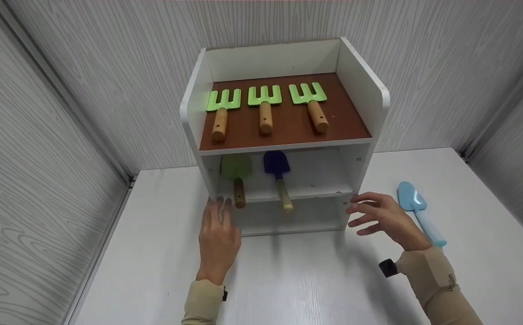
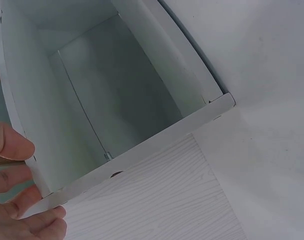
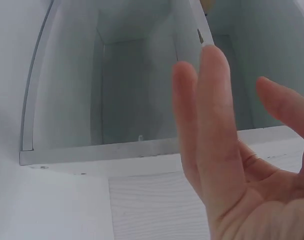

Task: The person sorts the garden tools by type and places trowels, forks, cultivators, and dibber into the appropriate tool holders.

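Note:
A small white shelf unit [image 1: 284, 145] stands on the white table. My left hand [image 1: 218, 243] is at its left front edge, fingers extended upward; in the left wrist view its fingertips [image 2: 22, 147] lie at the corner where the middle board meets the side panel. My right hand [image 1: 381, 219], fingers spread and nothing held, is beside the right front edge. On the middle shelf lie a green toy shovel [image 1: 236, 169] with a wooden handle and a dark blue shovel [image 1: 277, 163] with a pale handle, both handles jutting out over the front.
Three green toy forks [image 1: 266, 97] with wooden handles lie in a row on the brown top board [image 1: 347, 122]. To the right, a light blue shovel [image 1: 410, 198] rests on the table [image 1: 288, 280]. Wood-grain panels [image 1: 85, 67] surround the table at the back and sides.

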A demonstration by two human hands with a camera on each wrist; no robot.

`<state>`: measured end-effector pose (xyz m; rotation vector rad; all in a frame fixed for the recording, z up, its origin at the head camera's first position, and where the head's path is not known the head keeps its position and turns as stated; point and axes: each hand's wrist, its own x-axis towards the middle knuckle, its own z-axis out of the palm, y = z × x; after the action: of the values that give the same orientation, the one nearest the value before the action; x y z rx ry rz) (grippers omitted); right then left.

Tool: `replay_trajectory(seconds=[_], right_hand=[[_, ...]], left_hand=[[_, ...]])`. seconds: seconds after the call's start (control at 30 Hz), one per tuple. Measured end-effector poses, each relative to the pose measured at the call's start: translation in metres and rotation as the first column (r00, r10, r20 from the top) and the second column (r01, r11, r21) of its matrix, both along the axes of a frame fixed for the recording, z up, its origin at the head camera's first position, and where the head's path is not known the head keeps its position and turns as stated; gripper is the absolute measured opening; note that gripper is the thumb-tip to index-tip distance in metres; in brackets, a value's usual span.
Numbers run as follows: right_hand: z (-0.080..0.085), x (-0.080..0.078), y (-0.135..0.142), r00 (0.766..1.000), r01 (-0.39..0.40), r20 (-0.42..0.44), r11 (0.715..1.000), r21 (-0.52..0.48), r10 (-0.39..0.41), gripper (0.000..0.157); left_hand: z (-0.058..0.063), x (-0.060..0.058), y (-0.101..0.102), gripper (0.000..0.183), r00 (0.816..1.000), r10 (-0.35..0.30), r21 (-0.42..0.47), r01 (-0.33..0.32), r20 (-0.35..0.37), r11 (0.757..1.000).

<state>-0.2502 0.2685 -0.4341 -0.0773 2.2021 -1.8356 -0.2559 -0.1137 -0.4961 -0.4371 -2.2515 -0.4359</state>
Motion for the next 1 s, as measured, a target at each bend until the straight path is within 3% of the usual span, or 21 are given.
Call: replay_trajectory(seconds=[0.6,1.0], right_hand=[[-0.006,0.002,0.029,0.999,0.026,0.018,0.999,0.044,-0.027,0.048],[-0.011,-0.002,0.057,0.996,0.048,0.066,0.995,0.088,-0.054,0.058]], left_hand=[[0.001,0.004,0.0,0.055,1.0,0.011,-0.016,-0.011,0.024,1.0],[0.002,0.001,-0.001,0.053,1.0,0.024,-0.027,-0.024,0.01,0.999]])
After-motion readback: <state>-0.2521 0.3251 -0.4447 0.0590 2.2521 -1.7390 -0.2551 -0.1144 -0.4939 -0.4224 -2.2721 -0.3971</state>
